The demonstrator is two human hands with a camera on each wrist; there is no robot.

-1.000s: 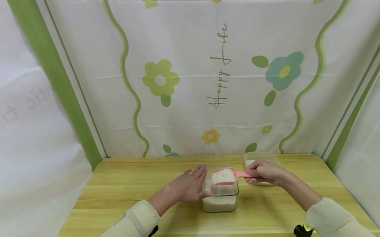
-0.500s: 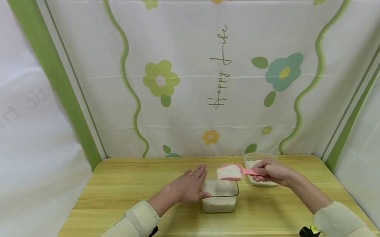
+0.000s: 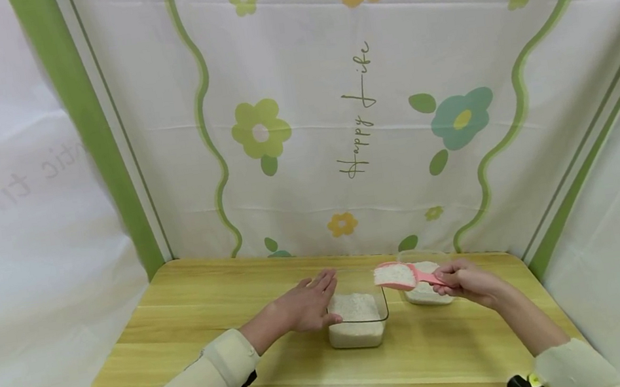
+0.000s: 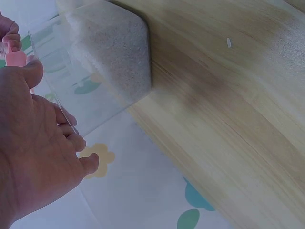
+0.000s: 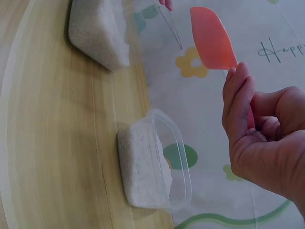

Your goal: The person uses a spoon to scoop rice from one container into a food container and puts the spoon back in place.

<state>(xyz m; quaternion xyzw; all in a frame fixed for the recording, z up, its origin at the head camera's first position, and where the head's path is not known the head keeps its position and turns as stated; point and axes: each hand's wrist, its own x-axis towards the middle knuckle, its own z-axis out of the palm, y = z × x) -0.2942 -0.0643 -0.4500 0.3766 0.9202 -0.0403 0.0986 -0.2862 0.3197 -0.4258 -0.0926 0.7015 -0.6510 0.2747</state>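
Head view: the right hand (image 3: 467,278) is pinching the handle of a pink scoop (image 3: 401,275) between thumb and curled fingers, lower right of centre in the frame. The scoop is sitting level in the air, heaped with white rice, and is hanging between two clear containers, its bowl just left of the small container (image 3: 425,283) and up and to the right of the large container (image 3: 358,315). Both containers are standing on the wooden table (image 3: 196,315) and both are holding rice; the large one is lying centre frame, the small one behind it toward the right, near the flowered cloth backdrop (image 3: 335,117). The left hand (image 3: 304,303) is lying flat, fingers straight and together, against the left wall of the large container; it is touching that wall without gripping it. Left wrist view: the fingertips are resting along the clear rim, upper left of the frame, with the rice mass (image 4: 112,52) showing through the wall at top centre. Right wrist view: the scoop's underside (image 5: 212,38) is showing at upper centre, the handle is passing into the curled fingers at right, and the small container (image 5: 152,164) is lying below centre, apart from the scoop.
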